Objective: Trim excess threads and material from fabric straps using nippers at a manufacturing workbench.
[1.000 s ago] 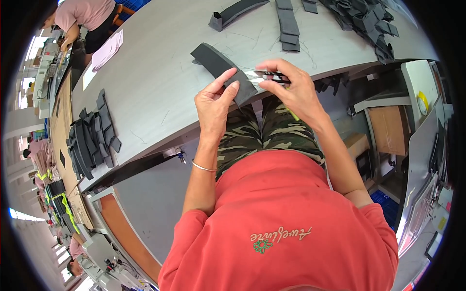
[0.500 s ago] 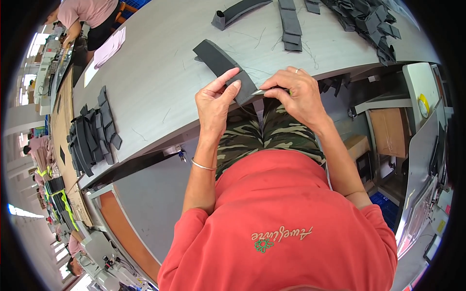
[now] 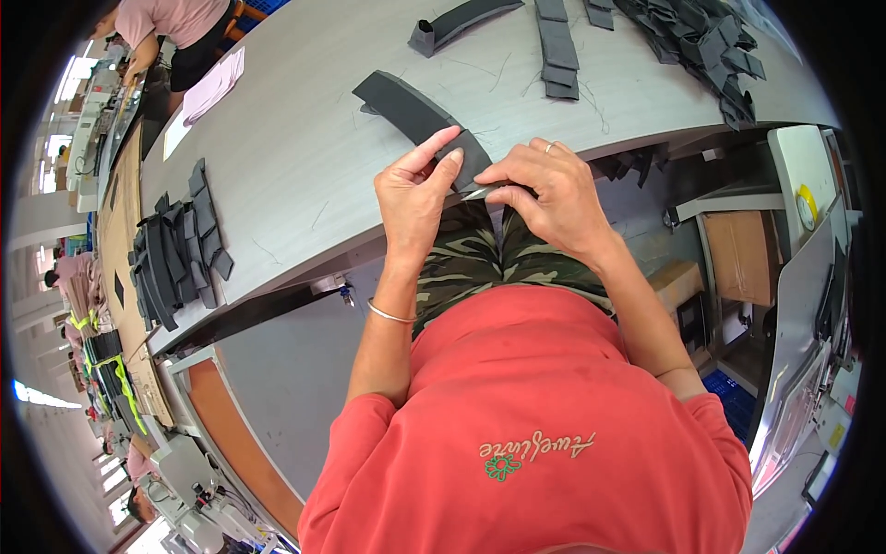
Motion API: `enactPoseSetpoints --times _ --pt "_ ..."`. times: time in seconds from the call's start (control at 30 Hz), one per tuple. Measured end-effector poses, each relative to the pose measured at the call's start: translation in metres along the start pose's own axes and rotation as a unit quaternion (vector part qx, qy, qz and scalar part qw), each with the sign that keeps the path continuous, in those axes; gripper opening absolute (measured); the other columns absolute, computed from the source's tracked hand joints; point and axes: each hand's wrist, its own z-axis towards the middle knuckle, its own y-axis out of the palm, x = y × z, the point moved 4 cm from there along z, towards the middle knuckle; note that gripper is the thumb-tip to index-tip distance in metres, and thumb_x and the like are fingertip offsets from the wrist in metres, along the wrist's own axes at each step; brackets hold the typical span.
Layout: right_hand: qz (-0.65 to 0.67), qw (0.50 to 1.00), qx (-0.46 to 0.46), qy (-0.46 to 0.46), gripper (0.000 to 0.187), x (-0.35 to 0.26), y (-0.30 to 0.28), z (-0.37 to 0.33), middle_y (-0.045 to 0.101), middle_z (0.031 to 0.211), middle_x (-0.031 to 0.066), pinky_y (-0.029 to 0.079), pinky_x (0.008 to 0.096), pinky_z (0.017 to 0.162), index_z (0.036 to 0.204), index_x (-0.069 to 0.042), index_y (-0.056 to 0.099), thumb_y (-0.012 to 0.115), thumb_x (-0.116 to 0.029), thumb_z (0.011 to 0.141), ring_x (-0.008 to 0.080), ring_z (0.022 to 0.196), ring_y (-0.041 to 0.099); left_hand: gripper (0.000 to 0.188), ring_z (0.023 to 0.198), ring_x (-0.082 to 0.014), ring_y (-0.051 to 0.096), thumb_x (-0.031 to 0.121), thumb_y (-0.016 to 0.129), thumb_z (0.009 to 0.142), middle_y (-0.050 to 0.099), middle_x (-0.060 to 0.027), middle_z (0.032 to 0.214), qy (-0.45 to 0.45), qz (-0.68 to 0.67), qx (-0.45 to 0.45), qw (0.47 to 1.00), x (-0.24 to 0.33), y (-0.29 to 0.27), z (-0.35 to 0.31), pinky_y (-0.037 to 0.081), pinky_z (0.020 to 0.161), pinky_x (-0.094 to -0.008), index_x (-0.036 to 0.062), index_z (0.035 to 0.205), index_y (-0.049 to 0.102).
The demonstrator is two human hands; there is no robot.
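Observation:
A dark grey fabric strip (image 3: 406, 106) lies slantwise over the table's near edge, its far end resting on the tabletop. Thumb and forefinger of my left hand (image 3: 413, 198) are closed on its near end. In my right hand (image 3: 552, 196), pinched between thumb and fingers, is a small tool with a pointed silver blade, which looks like thread snips (image 3: 475, 194). The blade points left at the strip's near end; whether it touches the fabric I cannot tell. The rest of the tool is hidden inside my fingers.
The pale grey table (image 3: 305, 138) carries loose threads. A bundle of dark strips (image 3: 175, 249) lies at left, a larger heap (image 3: 692, 46) at far right, and separate strips (image 3: 556, 51) at the back. Cardboard boxes (image 3: 738, 254) stand below right. A person (image 3: 171, 32) is at far left.
My right hand has moved slightly left and nearer to me, taking the blade from the strip's right edge to its near end. The strip's far end has swung a little left.

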Motion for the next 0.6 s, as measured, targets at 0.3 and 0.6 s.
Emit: enactPoseSetpoints --times 0.3,0.6 --pt "0.014 0.993 0.043 0.106 0.013 0.005 -0.007 -0.001 0.062 0.076 0.0006 0.044 0.0344 0.066 0.087 -0.013 0.068 0.072 -0.014 0.074 0.0213 0.070 0.057 0.025 0.057 0.0000 0.033 0.005 0.069 0.083 0.044 0.0106 0.064 0.009 0.032 -0.003 0.999 0.006 0.001 -0.002 0.026 0.049 -0.0184 0.0031 0.108 0.071" --pt "0.161 0.985 0.045 0.035 0.027 0.000 -0.016 0.016 0.058 0.075 0.0056 0.043 0.0307 0.057 0.093 -0.008 0.067 0.065 0.003 0.069 0.0201 0.063 0.055 0.024 0.052 -0.0036 0.039 0.020 0.064 0.091 0.048 0.0049 0.058 -0.038 0.050 -0.040 0.997 0.065 0.007 -0.018 0.030 0.048 -0.0209 0.0021 0.107 0.070"
